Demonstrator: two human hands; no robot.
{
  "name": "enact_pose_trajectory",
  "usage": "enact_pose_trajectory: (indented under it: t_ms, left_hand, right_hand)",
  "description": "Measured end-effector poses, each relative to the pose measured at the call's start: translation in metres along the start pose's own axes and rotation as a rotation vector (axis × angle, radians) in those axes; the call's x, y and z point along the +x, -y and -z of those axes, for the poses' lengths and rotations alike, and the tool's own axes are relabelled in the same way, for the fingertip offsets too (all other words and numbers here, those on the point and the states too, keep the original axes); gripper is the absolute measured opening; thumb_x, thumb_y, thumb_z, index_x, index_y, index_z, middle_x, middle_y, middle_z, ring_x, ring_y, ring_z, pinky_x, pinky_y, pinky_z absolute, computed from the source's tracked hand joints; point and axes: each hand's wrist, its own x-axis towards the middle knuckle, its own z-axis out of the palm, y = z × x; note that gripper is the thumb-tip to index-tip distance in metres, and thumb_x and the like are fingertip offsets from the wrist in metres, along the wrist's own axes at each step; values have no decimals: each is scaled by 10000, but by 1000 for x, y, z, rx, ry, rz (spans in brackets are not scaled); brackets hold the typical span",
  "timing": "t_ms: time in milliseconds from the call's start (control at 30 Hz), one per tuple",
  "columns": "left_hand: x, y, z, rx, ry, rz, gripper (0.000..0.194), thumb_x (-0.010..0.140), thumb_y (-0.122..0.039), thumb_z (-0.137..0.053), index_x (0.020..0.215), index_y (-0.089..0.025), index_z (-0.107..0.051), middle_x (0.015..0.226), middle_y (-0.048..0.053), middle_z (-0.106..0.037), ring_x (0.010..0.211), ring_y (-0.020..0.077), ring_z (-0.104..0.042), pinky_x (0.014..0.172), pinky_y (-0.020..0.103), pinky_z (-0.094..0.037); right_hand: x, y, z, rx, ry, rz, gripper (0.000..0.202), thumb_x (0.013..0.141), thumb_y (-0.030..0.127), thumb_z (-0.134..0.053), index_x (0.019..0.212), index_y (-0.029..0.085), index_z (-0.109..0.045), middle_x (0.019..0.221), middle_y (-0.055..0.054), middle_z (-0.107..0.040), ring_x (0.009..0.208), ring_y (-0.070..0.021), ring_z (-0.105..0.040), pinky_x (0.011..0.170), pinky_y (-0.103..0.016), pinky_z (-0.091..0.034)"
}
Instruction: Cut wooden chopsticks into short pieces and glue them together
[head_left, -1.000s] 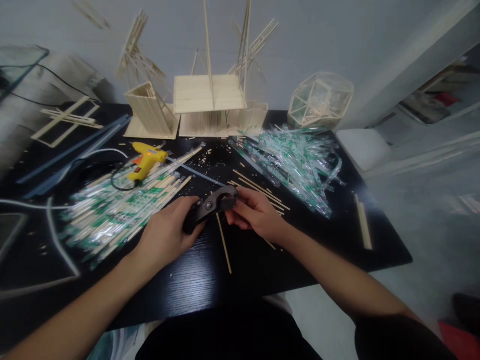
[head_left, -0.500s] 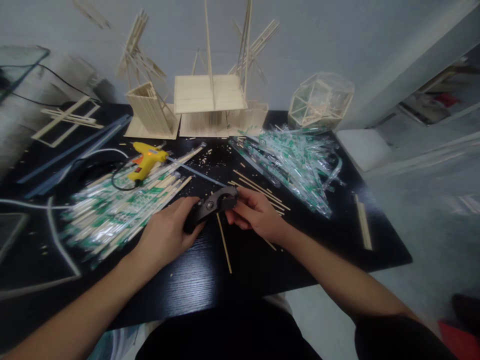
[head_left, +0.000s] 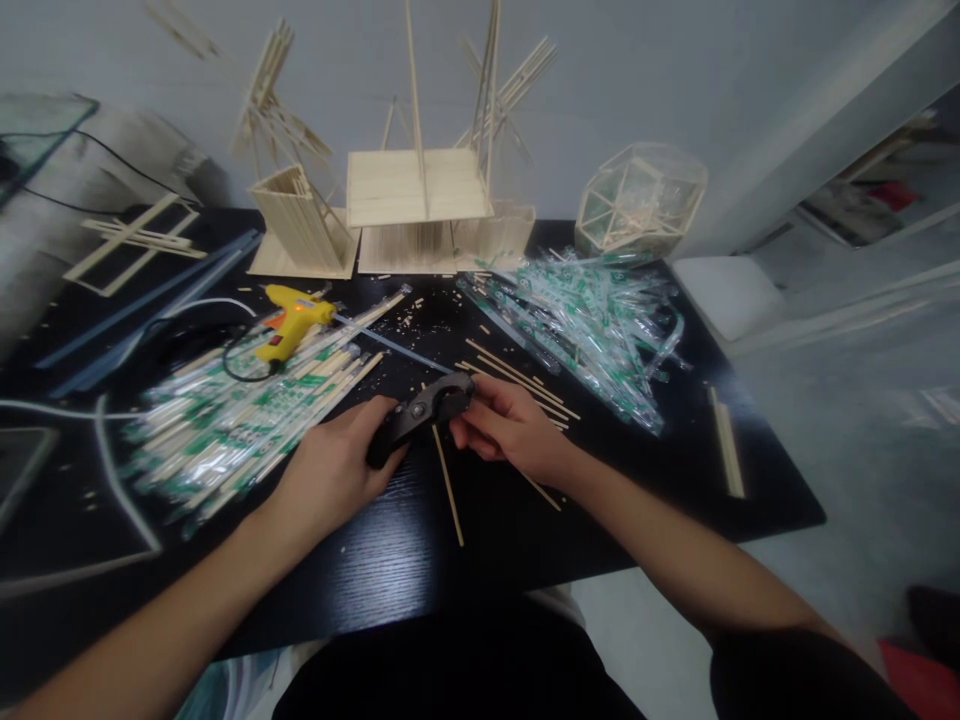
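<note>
My left hand (head_left: 334, 455) is wrapped round the handles of a dark cutter-like tool (head_left: 421, 408) above the black table (head_left: 375, 570). At the tool's curved head, my right hand (head_left: 510, 430) is closed with fingertips pressed together; what they pinch is too small to make out. A thin wooden stick (head_left: 448, 485) lies below the tool, pointing toward the front edge. Several more loose sticks (head_left: 525, 378) lie beyond and beside my right hand, and one pokes out beneath it.
A yellow glue gun (head_left: 296, 325) rests on wrapped sticks (head_left: 247, 420) at the left. Clear wrappers (head_left: 600, 320) are heaped at the right. Stick-built models (head_left: 420, 185) and a faceted frame (head_left: 641, 200) stand at the back. A short stick bundle (head_left: 726, 445) lies far right.
The stick poking out under my right hand reaches slightly further toward the front right. Both hands and the tool have hardly moved.
</note>
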Motion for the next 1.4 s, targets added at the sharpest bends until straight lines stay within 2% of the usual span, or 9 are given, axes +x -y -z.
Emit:
enact_pose_trajectory:
  t_ms: [267, 467, 600, 700, 833, 1067, 1200, 1267, 1400]
  left_hand:
    - [0, -1, -1, -80, 39, 52, 187, 934, -381, -571, 1032, -229, -619, 823, 17, -725, 717, 205, -711, 649, 279, -497]
    - [5, -8, 9, -254, -11, 239, 323, 916, -532, -600, 925, -214, -663, 736, -16, -689, 650, 164, -627, 624, 266, -463]
    - [10, -9, 15, -540, 30, 375, 379, 882, -570, -640, 818, -196, -646, 606, -28, -613, 514, 130, -523, 497, 253, -399]
    - [12, -7, 17, -839, 95, 446, 384, 874, -560, -671, 861, -176, -668, 658, -2, -673, 442, 100, -493, 426, 241, -364]
    - [14, -4, 24, -1107, 9, 490, 359, 898, -501, -671, 892, -142, -690, 726, 37, -725, 389, 59, -454, 399, 229, -309]
    - [19, 6, 34, -1323, -169, 509, 232, 834, -362, -749, 877, -144, -679, 671, 23, -700, 396, 68, -464, 394, 219, -310]
    - [20, 7, 32, -1260, -240, 506, 269, 737, -292, -832, 916, -148, -692, 765, 41, -742, 453, 73, -512, 423, 208, -359]
    - [20, 7, 31, -1212, -251, 489, 277, 744, -309, -834, 920, -145, -697, 783, 50, -747, 468, 75, -517, 432, 210, -375]
    - [19, 9, 30, -1074, -246, 425, 293, 797, -395, -800, 925, -155, -691, 771, 43, -736, 482, 89, -523, 440, 226, -395]
  right_hand:
    - [2, -6, 3, 15, 12, -26, 295, 960, 466, -635, 903, 182, -578, 702, 25, -637, 472, -57, -419, 414, -189, -278]
    - [4, -3, 7, -33, -107, 78, 269, 971, 381, -613, 1183, 214, -605, 726, 11, -707, 562, -93, -480, 554, -224, -373]
    - [5, 3, 13, 20, -247, 115, 200, 960, 389, -639, 1060, 235, -559, 791, -3, -751, 568, -95, -483, 537, -222, -351]
    - [8, 6, 20, 83, -329, 152, 257, 926, 396, -695, 955, 238, -493, 880, -29, -779, 616, -105, -547, 536, -220, -382]
    - [10, 12, 26, 44, -377, 186, 323, 876, 409, -760, 865, 217, -501, 915, -56, -780, 640, -107, -600, 528, -219, -424]
    - [-2, 24, 23, -212, -475, 188, 351, 801, 439, -821, 796, 189, -574, 776, -47, -758, 593, -122, -605, 511, -238, -458]
    - [-16, 23, 26, -401, -376, 73, 312, 832, 423, -785, 787, 191, -581, 747, -30, -745, 584, -128, -615, 551, -254, -477]
    - [-25, 20, 27, -614, -325, 31, 229, 859, 356, -761, 808, 194, -607, 781, -28, -744, 661, -157, -660, 623, -283, -509]
    - [-43, 6, 27, -1247, -329, 22, 117, 881, 126, -696, 975, 185, -658, 1006, -88, -725, 910, -234, -685, 823, -376, -530]
